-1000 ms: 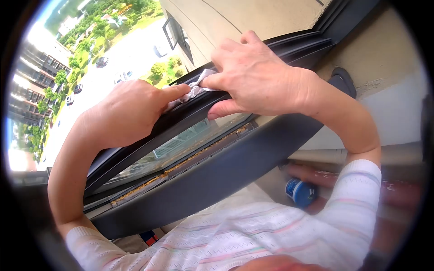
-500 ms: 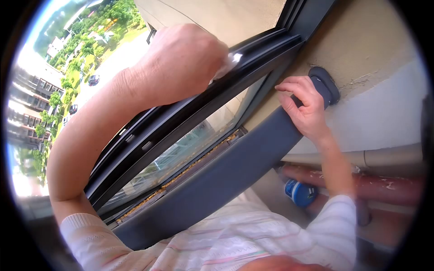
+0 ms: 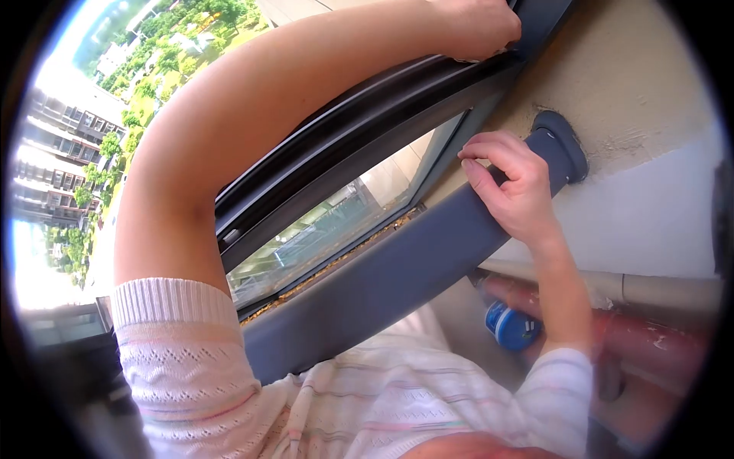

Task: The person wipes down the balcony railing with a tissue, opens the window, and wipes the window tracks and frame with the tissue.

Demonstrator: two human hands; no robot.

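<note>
My left hand [image 3: 483, 29] is closed at the far upper corner of the dark window frame [image 3: 359, 115], knuckles up. It holds a crumpled white tissue, nearly all hidden beneath the hand now. The left arm stretches across the frame's tracks. My right hand [image 3: 514, 183] rests on the thick grey rail [image 3: 382, 264] near its wall end. Its fingers are curled with the thumb close to the fingertips, and nothing shows in them.
Past the window lie trees and buildings [image 3: 65, 145] far below. The rail meets the wall at a grey bracket [image 3: 562, 145]. A blue-lidded tub [image 3: 512, 327] stands beside a red pipe [image 3: 650, 336] on the lower right. Yellowish debris [image 3: 329, 268] lines the lower sill.
My left hand has slid up and right along the window frame to its corner, carrying the tissue. The right hand remains on the rail in nearly the same pose.
</note>
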